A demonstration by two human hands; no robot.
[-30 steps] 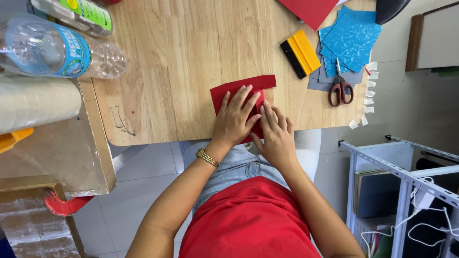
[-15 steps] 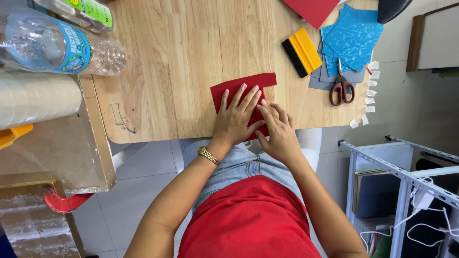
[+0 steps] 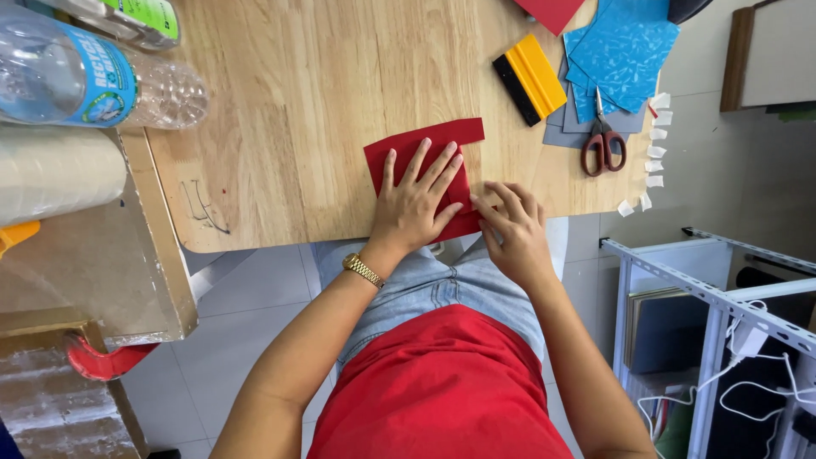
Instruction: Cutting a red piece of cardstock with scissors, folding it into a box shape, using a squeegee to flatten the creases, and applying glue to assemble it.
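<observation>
A red paper sheet (image 3: 425, 140) lies folded on the wooden table (image 3: 297, 102), close to its near edge. My left hand (image 3: 416, 204), with a gold watch at the wrist, rests flat on the sheet with fingers spread and pins it down. My right hand (image 3: 510, 225) sits at the sheet's lower right corner. Its bent fingertips press on the paper's edge beside the left hand's fingers. The near part of the sheet is hidden under both hands.
A yellow and black squeegee (image 3: 529, 78), blue textured sheets (image 3: 625, 51), red-handled scissors (image 3: 602, 140) and small white paper scraps (image 3: 654, 153) lie to the right. A plastic bottle (image 3: 85, 76) and a paper roll (image 3: 51, 174) are at the left. A white metal rack (image 3: 714, 297) stands at lower right.
My right hand slid to the right, from beside the left hand's palm to the sheet's lower right corner. The left hand stayed flat on the paper.
</observation>
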